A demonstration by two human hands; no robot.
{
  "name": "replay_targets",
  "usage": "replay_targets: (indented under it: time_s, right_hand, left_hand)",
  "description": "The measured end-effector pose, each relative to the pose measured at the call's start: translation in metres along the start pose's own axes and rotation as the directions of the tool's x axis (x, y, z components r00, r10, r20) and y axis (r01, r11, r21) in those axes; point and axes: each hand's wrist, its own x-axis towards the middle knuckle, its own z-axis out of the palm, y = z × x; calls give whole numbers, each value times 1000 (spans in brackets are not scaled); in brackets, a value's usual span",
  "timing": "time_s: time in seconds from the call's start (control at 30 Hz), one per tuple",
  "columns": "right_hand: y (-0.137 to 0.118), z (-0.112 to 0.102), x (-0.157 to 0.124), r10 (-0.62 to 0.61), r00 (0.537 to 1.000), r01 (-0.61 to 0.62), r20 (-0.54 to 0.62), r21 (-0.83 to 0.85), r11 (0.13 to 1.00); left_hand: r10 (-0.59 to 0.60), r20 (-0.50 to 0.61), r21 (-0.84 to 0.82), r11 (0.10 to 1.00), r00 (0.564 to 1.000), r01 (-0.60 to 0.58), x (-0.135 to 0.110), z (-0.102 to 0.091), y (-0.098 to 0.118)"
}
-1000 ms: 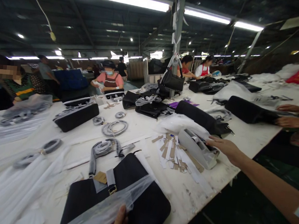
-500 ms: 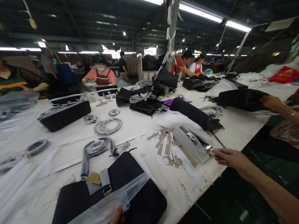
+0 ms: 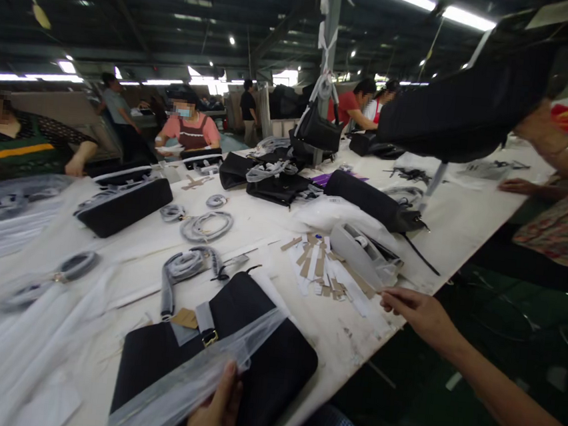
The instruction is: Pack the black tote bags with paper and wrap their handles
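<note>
Lying flat beside the near edge of the white tabletop [image 3: 356, 347], a black bag [image 3: 274, 366] carries a clear plastic strip [image 3: 181, 390] slanting across its front. The left hand [image 3: 215, 404] pinches that strip, thumb on top and fingers curled beneath. Just above the strip sit a gold buckle [image 3: 209, 338] and a brown tag [image 3: 185, 318]. The right hand [image 3: 415, 309], by the tabletop's right-hand edge, has its fingertips pressed together; whether they grip a piece of tape, I cannot tell. Near those fingertips rests a grey tape dispenser [image 3: 351, 249], with white and brown paper strips [image 3: 322, 263] fanned beside it. Beyond the bag's top, wrapped straps [image 3: 188, 264] lie coiled. Another black bag [image 3: 124, 207] stands toward the tabletop's far left, while over its right edge a co-worker's hand [image 3: 543, 131] holds a large black piece [image 3: 459, 109] in the air.
</note>
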Motion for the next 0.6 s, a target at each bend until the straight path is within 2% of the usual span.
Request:
replay_targets:
  time_s: [0.1,0.17,0.23,0.3,0.4,0.47,0.53,0.6]
  right_hand:
    - [-34,45,-25,-50,975,14,216,165,986]
    - [-54,75,-38,-69,929,-54,364,316,947]
    - [-70,101,-49,-80,864,-177,498,447,877]
    - [-81,121,-57,-87,800,-319,594,544,776]
    - [-89,142,-67,-99,714,-530,693,628,570]
    - [-91,152,-73,-52,644,-679,763,601,423]
    - [-91,162,-79,41,551,-804,833,517,293]
    - [-91,170,-84,124,479,-867,869,446,224]
  left_hand:
    - [-138,30,-192,971,990,141,-4,3,8]
    - [-154,53,-285,945,987,162,-7,6,12]
    - [-142,52,-328,932,988,152,-10,8,15]
    - [-137,49,-342,928,989,146,-12,9,16]
    - [-135,42,-357,924,990,141,-14,11,17]
    - [-138,47,-370,917,989,145,-15,12,18]
    - [-138,59,-384,911,989,150,-16,13,20]
    - [-134,65,-395,907,989,149,-17,14,21]
